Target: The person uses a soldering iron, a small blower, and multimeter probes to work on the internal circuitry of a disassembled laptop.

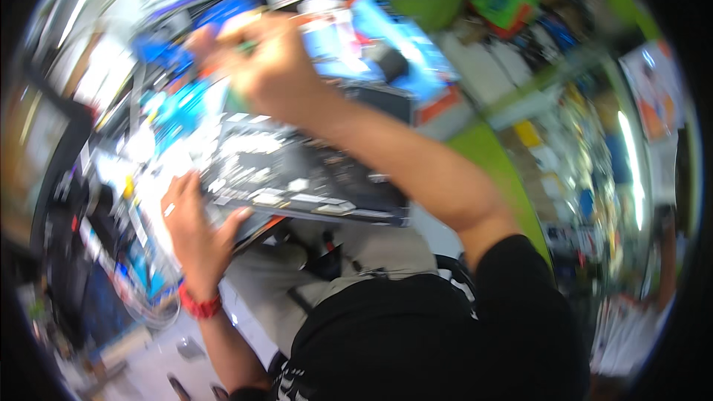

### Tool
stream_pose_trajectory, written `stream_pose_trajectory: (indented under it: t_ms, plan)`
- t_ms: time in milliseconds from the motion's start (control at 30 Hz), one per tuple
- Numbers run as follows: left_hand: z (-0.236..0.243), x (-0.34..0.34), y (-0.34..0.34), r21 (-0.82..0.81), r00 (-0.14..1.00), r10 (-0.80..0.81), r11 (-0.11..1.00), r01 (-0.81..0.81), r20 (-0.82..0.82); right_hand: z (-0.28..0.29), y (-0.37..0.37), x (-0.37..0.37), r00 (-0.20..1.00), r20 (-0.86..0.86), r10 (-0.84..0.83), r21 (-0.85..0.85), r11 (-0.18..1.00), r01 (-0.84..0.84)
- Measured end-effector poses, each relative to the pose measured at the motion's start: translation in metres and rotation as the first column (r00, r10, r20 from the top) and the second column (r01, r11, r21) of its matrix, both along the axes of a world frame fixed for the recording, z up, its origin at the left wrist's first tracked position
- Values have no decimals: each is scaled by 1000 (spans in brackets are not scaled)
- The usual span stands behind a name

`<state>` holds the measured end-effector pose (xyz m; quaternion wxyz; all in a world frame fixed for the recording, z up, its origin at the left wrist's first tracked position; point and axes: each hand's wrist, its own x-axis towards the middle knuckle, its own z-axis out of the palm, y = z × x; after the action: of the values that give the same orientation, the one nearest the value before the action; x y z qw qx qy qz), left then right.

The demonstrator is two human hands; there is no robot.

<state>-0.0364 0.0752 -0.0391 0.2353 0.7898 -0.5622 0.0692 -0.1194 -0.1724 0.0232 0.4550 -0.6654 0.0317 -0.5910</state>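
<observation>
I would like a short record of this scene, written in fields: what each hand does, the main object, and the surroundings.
Left hand: rests on the near-left corner of the opened device, thumb on its edge; red wristband.
Right hand: raised over the far side, closed on a thin green-tipped tool.
Main object: dark opened device, flat, with circuit parts showing.
Surroundings: cluttered worktop, blue items behind; picture is blurred.

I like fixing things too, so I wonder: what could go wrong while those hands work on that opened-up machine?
The opened device sticks out past the bench edge, over the person's lap. Only the left hand steadies its corner, so it might slip. The right hand grips a thin green-handled tool above the bare parts; a slip could scratch them. The bench is crowded, so small pieces could get lost.
</observation>
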Motion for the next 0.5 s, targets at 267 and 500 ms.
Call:
stream_pose_trajectory:
  t_ms: [267,500]
  plan:
    - [-20,18,9,22,1000,-29,999,29,-7,21,10,-1,983,-155,-96,221,967,129]
    - [-1,10,11,110,998,15,994,-22,57,39,18,-16,990,-143,13,364,930,41]
